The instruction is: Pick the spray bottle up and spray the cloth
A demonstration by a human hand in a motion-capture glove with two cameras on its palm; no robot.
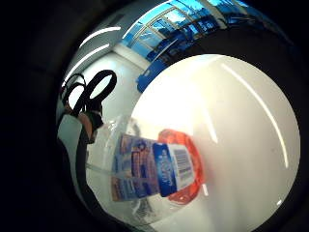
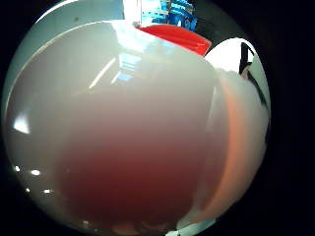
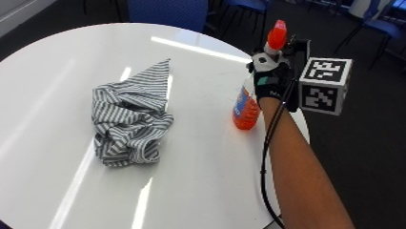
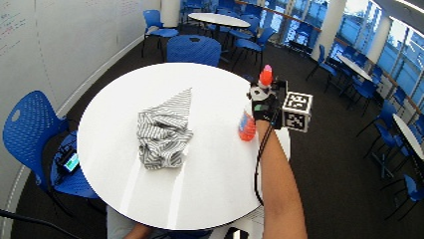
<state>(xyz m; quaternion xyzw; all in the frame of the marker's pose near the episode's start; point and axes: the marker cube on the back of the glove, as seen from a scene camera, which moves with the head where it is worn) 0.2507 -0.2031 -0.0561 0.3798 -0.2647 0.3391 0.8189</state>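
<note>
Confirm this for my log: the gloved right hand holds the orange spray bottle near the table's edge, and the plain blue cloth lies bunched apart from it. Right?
Not quite: the cloth is grey-and-white striped, not plain blue, as the outside view shows. The rest stands: the gloved right hand holds the orange spray bottle near the edge of the table, with the cloth bunched apart from it.

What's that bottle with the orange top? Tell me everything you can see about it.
The spray bottle looks like clear plastic holding orange liquid, with an orange-red spray head and a blue printed label bearing a barcode. It stands upright near the edge of the white round table, apart from the striped cloth. The gloved right hand wraps its upper part just below the spray head.
</note>
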